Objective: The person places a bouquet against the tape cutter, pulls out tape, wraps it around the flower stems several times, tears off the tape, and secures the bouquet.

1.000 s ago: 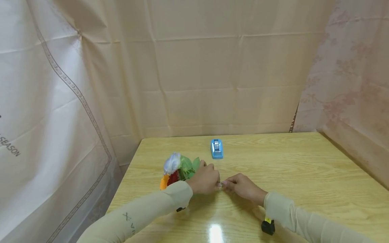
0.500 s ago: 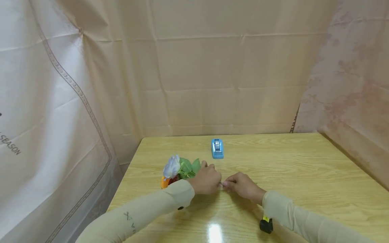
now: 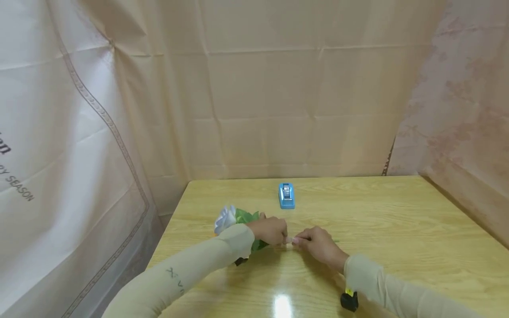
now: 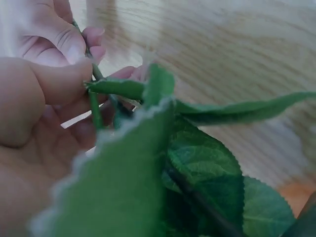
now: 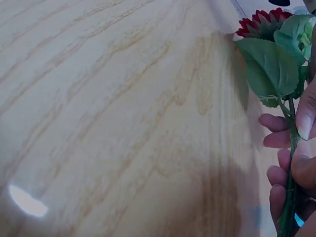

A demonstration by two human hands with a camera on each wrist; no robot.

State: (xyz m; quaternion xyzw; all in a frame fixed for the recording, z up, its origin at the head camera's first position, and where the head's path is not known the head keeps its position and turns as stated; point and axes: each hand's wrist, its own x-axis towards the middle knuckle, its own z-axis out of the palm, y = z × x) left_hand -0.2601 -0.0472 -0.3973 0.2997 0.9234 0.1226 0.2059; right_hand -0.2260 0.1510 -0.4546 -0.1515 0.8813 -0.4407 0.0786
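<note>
A bunch of artificial flowers lies across my hands over the table, blooms to the left. Its pale lilac rose [image 3: 225,219] and green leaves [image 3: 244,215] show beyond the left sleeve; the red flower [image 5: 264,23] appears in the right wrist view. My left hand [image 3: 270,230] pinches the green stems [image 5: 292,106] just below the leaves. Close beside it, my right hand [image 3: 320,245] grips them lower down, thumb against fingers. Between the fingertips of both hands is a small pale, translucent bit. Leaves cover part of the left hand's grip in the left wrist view.
A blue tape dispenser [image 3: 286,196] stands toward the back of the wooden table [image 3: 377,207]. Under the right cuff hangs a small black device [image 3: 349,301] with a yellow patch. Beige cloth [image 3: 254,101] hangs behind the table's far edge.
The left hand has turned and shifted slightly, rolling the bunch; the orange and red blooms are now mostly behind the sleeve and leaves show below the hand. The right hand keeps its hold.
</note>
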